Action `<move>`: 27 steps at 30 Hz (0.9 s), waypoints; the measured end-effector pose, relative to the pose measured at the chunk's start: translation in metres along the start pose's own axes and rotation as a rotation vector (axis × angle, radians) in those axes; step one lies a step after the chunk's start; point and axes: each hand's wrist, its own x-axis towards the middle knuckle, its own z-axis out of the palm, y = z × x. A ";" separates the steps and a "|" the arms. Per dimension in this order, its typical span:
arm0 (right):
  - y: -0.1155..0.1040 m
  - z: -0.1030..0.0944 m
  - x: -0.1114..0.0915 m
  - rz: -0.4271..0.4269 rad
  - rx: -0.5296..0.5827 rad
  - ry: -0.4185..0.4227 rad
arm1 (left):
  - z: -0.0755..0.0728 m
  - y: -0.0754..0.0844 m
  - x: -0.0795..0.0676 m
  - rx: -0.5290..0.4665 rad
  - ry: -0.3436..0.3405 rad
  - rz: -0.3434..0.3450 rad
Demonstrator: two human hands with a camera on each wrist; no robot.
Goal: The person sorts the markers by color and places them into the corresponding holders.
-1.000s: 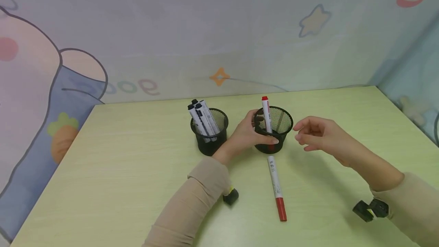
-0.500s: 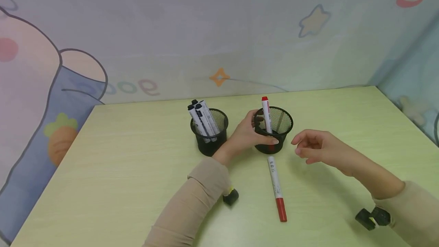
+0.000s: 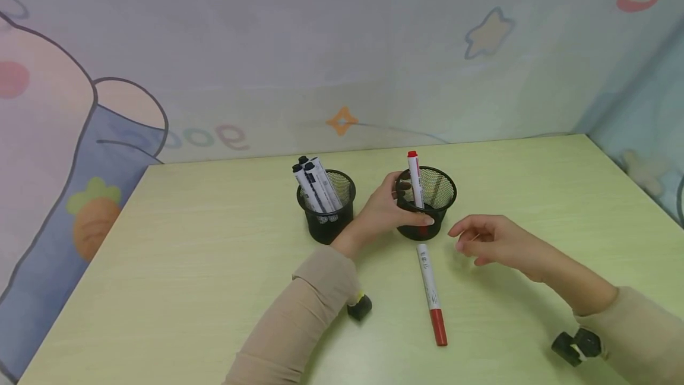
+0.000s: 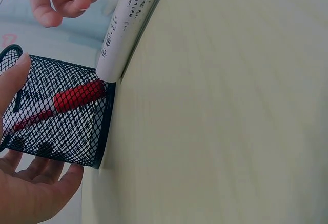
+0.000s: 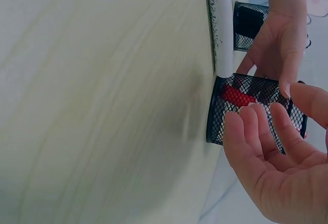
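My left hand (image 3: pixel 380 210) grips the right-hand black mesh pen cup (image 3: pixel 439 214) from its left side, thumb across the front and fingers behind. Inside that cup a white marker with a red end (image 3: pixel 414 178) leans upright; its red cap (image 4: pixel 79 96) shows through the mesh near the bottom. My right hand (image 3: pixel 502 242) hovers just right of the cup with loosely bent fingers and holds nothing. Between the hands and nearer to me, a second red-capped white marker (image 3: pixel 429 284) lies on the table, its cap end toward me.
A second black mesh pen cup (image 3: pixel 328 227) stands to the left, close to my left wrist, with several black-ended white markers (image 3: pixel 319 186) in it. The pale wooden table (image 3: pixel 187 266) ends at the back against a printed cloth (image 3: pixel 267 64).
My right hand has moved down and slightly left, from beside the cup's rim toward the lying marker. The left hand, both cups and the markers stay where they were.
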 end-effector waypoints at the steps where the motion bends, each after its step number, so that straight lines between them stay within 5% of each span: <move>1: 0.001 0.001 0.001 0.004 -0.001 0.001 | 0.000 0.000 0.000 0.004 0.002 -0.002; 27: 0.011 0.022 0.016 0.066 -0.087 0.024 | 0.000 0.000 -0.001 -0.013 -0.004 0.006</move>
